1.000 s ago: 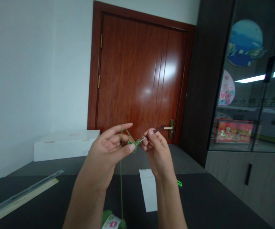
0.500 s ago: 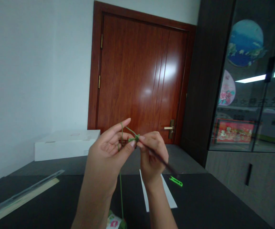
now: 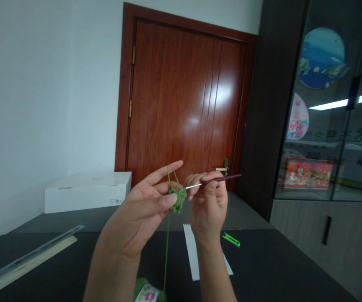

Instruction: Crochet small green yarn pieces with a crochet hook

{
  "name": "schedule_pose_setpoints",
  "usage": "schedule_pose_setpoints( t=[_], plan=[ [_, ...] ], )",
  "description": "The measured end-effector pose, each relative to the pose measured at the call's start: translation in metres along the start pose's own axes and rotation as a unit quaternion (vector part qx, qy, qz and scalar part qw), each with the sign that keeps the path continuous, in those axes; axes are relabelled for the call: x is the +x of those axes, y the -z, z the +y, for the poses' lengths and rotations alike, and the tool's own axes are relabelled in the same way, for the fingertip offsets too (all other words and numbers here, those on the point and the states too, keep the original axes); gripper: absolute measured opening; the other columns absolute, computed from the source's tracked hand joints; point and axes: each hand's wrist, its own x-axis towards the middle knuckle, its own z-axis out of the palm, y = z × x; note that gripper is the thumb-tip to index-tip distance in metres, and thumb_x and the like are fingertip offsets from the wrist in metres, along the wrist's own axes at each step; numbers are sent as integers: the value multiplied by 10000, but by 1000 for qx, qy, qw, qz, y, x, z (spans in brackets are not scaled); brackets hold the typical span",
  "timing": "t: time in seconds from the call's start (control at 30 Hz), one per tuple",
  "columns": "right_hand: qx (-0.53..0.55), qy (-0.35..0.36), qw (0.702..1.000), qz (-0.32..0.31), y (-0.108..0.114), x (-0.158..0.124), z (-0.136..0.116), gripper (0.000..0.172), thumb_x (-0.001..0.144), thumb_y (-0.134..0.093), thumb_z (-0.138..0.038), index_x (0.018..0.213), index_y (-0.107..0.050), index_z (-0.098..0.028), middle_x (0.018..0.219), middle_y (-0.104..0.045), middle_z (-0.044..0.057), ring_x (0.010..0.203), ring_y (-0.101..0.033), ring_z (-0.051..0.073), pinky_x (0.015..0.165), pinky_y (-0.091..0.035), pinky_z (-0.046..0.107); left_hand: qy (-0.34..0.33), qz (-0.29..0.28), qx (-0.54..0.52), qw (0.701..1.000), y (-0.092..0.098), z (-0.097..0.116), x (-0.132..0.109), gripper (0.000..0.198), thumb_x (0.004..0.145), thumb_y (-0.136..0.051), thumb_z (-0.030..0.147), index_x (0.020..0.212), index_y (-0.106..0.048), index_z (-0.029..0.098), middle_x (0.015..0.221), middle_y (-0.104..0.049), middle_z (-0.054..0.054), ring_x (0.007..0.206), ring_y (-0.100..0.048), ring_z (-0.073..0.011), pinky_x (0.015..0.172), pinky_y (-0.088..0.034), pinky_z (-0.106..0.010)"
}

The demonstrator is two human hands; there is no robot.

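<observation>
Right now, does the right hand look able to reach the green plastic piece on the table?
Probably yes: nothing visible covers the green plastic piece, though the right hand holds the crochet hook.

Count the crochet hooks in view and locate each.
1: the crochet hook is in the right hand, its metal end at the green crochet piece pinched in the left hand. Others could be hidden behind the hands.

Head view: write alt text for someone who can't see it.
A person's left hand pinches a small green crocheted piece while the right hand holds a dark-handled hook at its edge. Green yarn passes over the left index finger and down toward a ball below; a brown door stands behind.
</observation>
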Motion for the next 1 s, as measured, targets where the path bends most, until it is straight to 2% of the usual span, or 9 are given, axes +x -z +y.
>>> schedule_pose_setpoints(
  t=[0.1, 0.2, 0.33, 0.43, 0.6, 0.7, 0.8, 0.9, 1.0],
  plan=[
    [-3, -36, 999, 12, 2, 0, -5, 136, 985, -516, -308, 868, -544, -247, 601, -555, -43, 538, -490, 129, 603, -440, 279, -3, 3, 7, 1000, 1, 1, -1, 596, 726, -743, 80, 1306, -628, 152, 867, -705, -86, 818, -669, -189, 744, -520, -267],
    [15, -119, 993, -2, 3, 2, -7, 160, 973, -531, -335, 843, -542, -242, 579, -528, -51, 512, -462, 122, 568, -424, 262, -24, 26, 37, 999, 0, 2, 0, 502, 719, -750, 100, 1215, -684, 139, 868, -706, -90, 806, -663, -189, 748, -527, -283],
    [17, -234, 972, -30, 6, 3, -8, 212, 923, -608, -384, 807, -562, -213, 565, -508, -55, 492, -417, 100, 513, -371, 226, -76, 98, 104, 987, -6, 1, 0, 479, 697, -784, 92, 1166, -693, 112, 871, -701, -76, 813, -652, -168, 748, -537, -264],
    [27, -259, 965, -21, 7, 3, -6, 233, 888, -655, -401, 809, -572, -199, 560, -493, -64, 497, -419, 88, 515, -361, 209, -111, 136, 138, 975, -12, -2, 1, 598, 691, -797, 96, 1264, -627, 114, 872, -705, -66, 809, -666, -174, 732, -552, -272],
    [85, -269, 959, -10, 7, 2, -2, 272, 866, -692, -355, 747, -505, -196, 610, -505, -67, 511, -419, 66, 541, -352, 197, -153, 150, 182, 960, -18, -6, 0, 691, 716, -785, 104, 1360, -535, 118, 793, -716, -38, 730, -680, -164, 732, -561, -284],
    [73, -241, 968, -1, 2, 1, -1, 295, 876, -687, -339, 737, -460, -213, 635, -508, -67, 548, -429, 77, 581, -379, 210, -183, 171, 213, 944, -21, -7, 0, 677, 732, -777, 117, 1364, -534, 126, 758, -710, -18, 716, -676, -150, 754, -556, -271],
    [12, -176, 984, 22, -2, -1, -1, 236, 893, -667, -338, 796, -473, -244, 684, -523, -63, 584, -459, 101, 608, -413, 240, -211, 198, 241, 926, -24, -8, -1, 656, 706, -793, 112, 1325, -582, 161, 768, -704, -6, 736, -678, -155, 760, -557, -267],
    [-126, -28, 991, 26, 2, -5, 0, 109, 901, -654, -292, 843, -566, -266, 745, -563, -31, 641, -519, 134, 631, -435, 289, -227, 215, 260, 913, -27, -10, -3, 635, 686, -797, 93, 1289, -619, 187, 782, -704, -8, 773, -681, -170, 775, -554, -275],
    [-310, 147, 939, -7, 10, -10, 1, 89, 868, -691, -219, 837, -671, -300, 758, -610, -5, 701, -555, 172, 690, -430, 349, -194, 188, 217, 938, -27, -11, -3, 610, 702, -784, 91, 1284, -617, 169, 790, -704, -19, 753, -666, -156, 742, -539, -258]
  ],
)
